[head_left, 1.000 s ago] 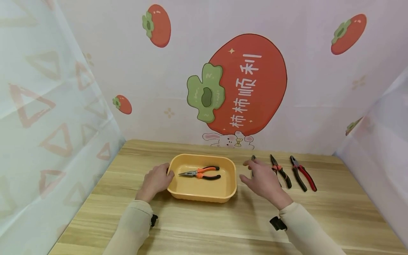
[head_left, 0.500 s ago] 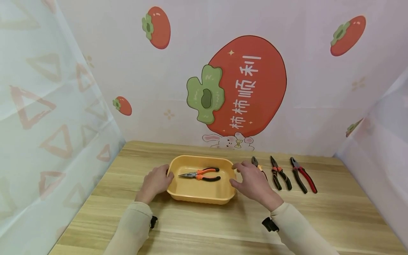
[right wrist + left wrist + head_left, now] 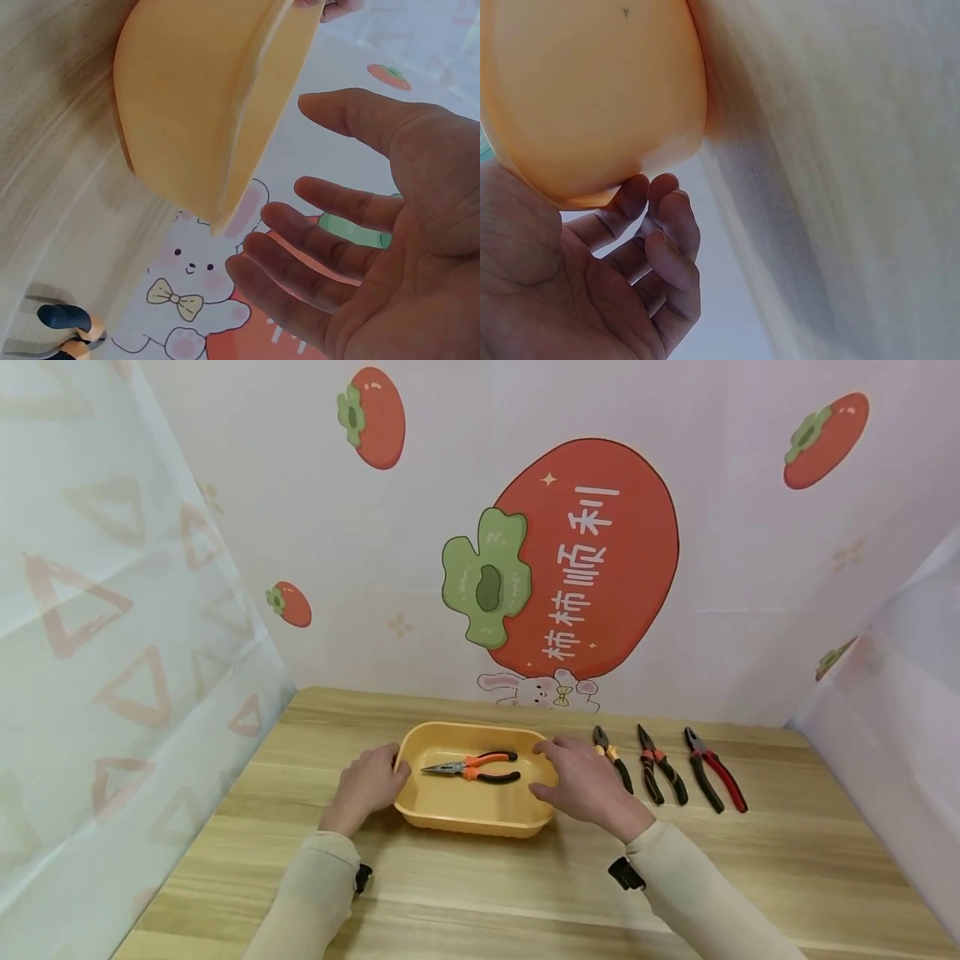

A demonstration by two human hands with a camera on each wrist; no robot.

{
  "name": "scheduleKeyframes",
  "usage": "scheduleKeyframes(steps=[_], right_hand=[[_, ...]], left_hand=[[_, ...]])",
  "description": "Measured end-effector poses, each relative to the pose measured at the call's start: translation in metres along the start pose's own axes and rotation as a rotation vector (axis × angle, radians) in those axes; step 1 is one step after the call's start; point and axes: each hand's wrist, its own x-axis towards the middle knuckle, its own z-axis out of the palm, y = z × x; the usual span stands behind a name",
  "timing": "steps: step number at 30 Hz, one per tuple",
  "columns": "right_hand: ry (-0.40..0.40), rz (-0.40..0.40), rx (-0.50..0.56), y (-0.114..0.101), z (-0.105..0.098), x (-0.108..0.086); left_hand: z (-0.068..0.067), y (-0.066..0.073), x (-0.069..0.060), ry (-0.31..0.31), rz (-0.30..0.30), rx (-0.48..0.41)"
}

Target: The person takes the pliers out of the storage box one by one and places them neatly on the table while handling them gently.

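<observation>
A yellow plastic tray (image 3: 472, 806) stands on the table, holding one pair of needle-nose pliers (image 3: 470, 772) with orange-and-black handles. My left hand (image 3: 367, 785) pinches the tray's left end, thumb over the rim and fingers curled against the outer wall; the left wrist view shows its fingertips at the tray wall (image 3: 592, 97). At the opposite end my right hand (image 3: 585, 781) hovers over the rim. In the right wrist view its fingers (image 3: 300, 236) are spread and loosely bent, apart from the tray (image 3: 180, 97), with nothing in them.
Right of the tray, three pliers lie in a row: yellow-and-black combination pliers (image 3: 613, 758), needle-nose pliers (image 3: 651, 764) with dark-and-red handles, and red-and-black pliers (image 3: 705, 760). A patterned cloth wall (image 3: 720, 652) rises behind the wooden table (image 3: 450, 893).
My right hand has moved left, from above the nearest loose pliers to the tray's right rim, uncovering those pliers. The left hand and the tray stay where they were.
</observation>
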Motion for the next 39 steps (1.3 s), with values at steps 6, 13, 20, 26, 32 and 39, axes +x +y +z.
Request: scheduleKeyframes(steps=[6,13,20,26,32,39], right_hand=[[-0.032,-0.018,0.008,-0.003,-0.002,0.005],[-0.07,-0.015,0.034,-0.006,0.0,0.014],[-0.131,-0.016,0.024,-0.011,0.005,0.028],[-0.21,-0.066,0.018,-0.018,0.013,0.048],[-0.262,-0.071,0.047,-0.027,0.018,0.065],[-0.321,-0.078,0.045,-0.032,0.021,0.078]], left_hand=[[0.001,-0.001,0.0,-0.003,-0.004,0.001],[0.002,-0.001,0.0,0.001,-0.002,0.005],[0.002,-0.002,0.0,0.0,0.002,0.011],[0.001,-0.001,0.0,0.004,0.002,0.011],[0.001,0.001,0.002,0.005,0.006,0.002],[0.001,0.0,0.0,0.005,-0.002,0.008]])
